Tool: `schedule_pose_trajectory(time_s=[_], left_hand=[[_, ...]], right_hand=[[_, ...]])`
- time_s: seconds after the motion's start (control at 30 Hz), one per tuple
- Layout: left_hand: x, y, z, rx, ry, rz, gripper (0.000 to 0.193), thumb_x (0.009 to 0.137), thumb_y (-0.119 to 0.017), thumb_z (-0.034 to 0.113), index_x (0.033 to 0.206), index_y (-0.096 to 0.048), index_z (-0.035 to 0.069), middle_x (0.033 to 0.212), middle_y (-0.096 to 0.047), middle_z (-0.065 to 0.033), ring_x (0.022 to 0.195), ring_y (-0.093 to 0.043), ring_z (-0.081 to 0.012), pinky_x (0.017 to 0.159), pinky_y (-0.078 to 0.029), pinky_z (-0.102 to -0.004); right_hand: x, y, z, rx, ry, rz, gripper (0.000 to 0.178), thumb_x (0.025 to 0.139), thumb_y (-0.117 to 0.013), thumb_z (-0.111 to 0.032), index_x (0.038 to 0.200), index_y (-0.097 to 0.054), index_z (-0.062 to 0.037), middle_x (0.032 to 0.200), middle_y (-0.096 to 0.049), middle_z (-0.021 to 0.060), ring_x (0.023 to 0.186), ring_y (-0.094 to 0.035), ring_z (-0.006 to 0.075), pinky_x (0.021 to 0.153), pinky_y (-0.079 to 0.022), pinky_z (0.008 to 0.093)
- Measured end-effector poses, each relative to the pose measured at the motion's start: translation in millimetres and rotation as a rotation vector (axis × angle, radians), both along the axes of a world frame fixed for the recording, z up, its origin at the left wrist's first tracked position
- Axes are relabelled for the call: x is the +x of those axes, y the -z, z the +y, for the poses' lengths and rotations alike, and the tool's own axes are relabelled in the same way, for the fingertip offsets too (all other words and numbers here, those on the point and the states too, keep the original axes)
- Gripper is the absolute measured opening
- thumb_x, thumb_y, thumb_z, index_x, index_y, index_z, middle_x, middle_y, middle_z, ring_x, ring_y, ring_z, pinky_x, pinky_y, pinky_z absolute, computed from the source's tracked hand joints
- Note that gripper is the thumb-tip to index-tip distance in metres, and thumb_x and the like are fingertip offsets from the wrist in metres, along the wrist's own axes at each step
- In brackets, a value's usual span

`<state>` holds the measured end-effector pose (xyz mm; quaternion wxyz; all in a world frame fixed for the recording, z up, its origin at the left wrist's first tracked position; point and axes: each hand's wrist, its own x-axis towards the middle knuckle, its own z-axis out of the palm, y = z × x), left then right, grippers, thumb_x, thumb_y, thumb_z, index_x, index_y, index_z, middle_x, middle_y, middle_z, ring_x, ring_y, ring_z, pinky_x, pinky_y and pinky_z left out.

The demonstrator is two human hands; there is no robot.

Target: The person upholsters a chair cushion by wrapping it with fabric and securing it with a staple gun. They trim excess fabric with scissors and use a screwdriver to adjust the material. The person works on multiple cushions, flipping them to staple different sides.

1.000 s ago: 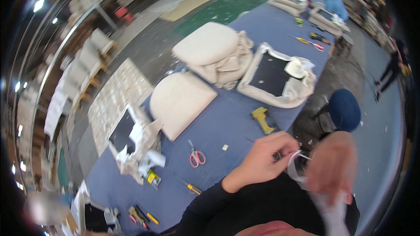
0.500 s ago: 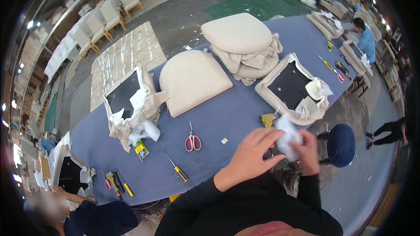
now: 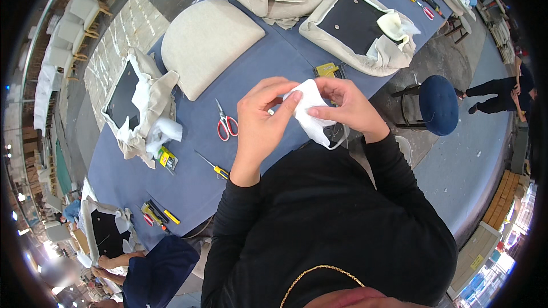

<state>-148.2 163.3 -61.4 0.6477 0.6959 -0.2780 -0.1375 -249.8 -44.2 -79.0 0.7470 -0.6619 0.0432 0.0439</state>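
left hand: your left hand [image 3: 260, 120] is up in front of your chest, fingers curled, thumb and fingertips pinched on the left edge of the white cloth piece [image 3: 313, 111].
right hand: your right hand [image 3: 345, 108] is clamped on the same cloth from the right; thumb on top, fingers wrapped behind it.
cloth: small, white, crumpled; held between both hands above the near edge of the blue table [image 3: 268, 74], not touching it. Lower corner hangs down toward your black sleeve.
under the hands: a thin clear loop, maybe a strap or wire, shows just below the cloth; can't tell what it is.
scissors: red-handled scissors [image 3: 225, 122] flat on the table, just left of your left hand, apart from it.
screwdriver: yellow-handled screwdriver [image 3: 214, 165] on the table, below the scissors, near your left forearm.
yellow tool: yellow and black tool [image 3: 328, 69] on the table just beyond your hands, partly hidden by them.
cushions: beige seat cushion [image 3: 208, 43] far left-centre; upturned seat frame with black underside [image 3: 354, 23] far right; another upturned seat [image 3: 131, 102] at left, loose fabric around it.
stool: round blue stool [image 3: 438, 104] on the floor, right of your right hand, well apart.
others: a person in a dark blue top [image 3: 157, 271] works at the lower left end of the table; another person stands at far right.
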Motion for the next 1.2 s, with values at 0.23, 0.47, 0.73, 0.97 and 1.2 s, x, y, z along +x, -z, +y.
schedule_pose_trajectory(time_s=[0.23,0.47,0.73,0.97,1.2], left_hand=[[-0.2,20.6,2.5,-0.001,-0.046,0.076,0.019,0.1,-0.079,0.007,0.114,-0.077,-0.006,0.106,-0.079,-0.0096,0.099,-0.072,-0.0161,0.093,-0.057,-0.0322],[11.4,31.1,7.6,0.061,0.217,0.045,0.023,0.104,-0.078,0.013,0.113,-0.074,-0.008,0.115,-0.074,-0.0105,0.104,-0.067,-0.0138,0.093,-0.053,-0.0295],[10.7,36.5,15.5,0.059,0.161,0.191,0.025,0.107,-0.076,0.019,0.115,-0.072,-0.005,0.098,-0.072,-0.0039,0.085,-0.062,-0.009,0.076,-0.048,-0.0264],[10.5,16.2,15.7,0.151,0.021,0.058,0.021,0.104,-0.075,0.017,0.101,-0.073,-0.004,0.08,-0.065,0.0032,0.072,-0.052,-0.0042,0.061,-0.04,-0.0249],[30.9,8.3,38.5,0.132,-0.106,0.199,0.017,0.103,-0.079,0.013,0.103,-0.078,-0.004,0.082,-0.071,0.0026,0.073,-0.058,-0.002,0.063,-0.044,-0.022]], right_hand=[[7.1,13.4,7.8,-0.412,0.238,-0.324,0.027,0.097,-0.083,-0.019,0.112,-0.073,0.0002,0.114,-0.077,0.0142,0.104,-0.076,0.0286,0.094,-0.059,0.0387],[-7.1,-11.2,4.0,-0.354,0.149,-0.309,0.033,0.099,-0.083,-0.027,0.116,-0.074,-0.0011,0.093,-0.077,0.0093,0.083,-0.073,0.0206,0.078,-0.057,0.0344],[0.4,3.4,7.3,-0.179,0.244,-0.211,0.029,0.101,-0.082,-0.023,0.117,-0.078,0.0015,0.09,-0.076,0.0042,0.08,-0.064,0.006,0.073,-0.054,0.0289],[21.3,17.8,27.6,-0.202,0.245,-0.347,0.036,0.098,-0.085,-0.024,0.119,-0.076,0.0044,0.095,-0.078,0.0057,0.08,-0.066,0.0074,0.074,-0.056,0.0301],[32.6,8.8,27.0,0.125,0.152,0.05,0.029,0.1,-0.085,-0.025,0.112,-0.075,-0.0002,0.084,-0.068,-0.0016,0.075,-0.063,0.0052,0.064,-0.05,0.0255]])
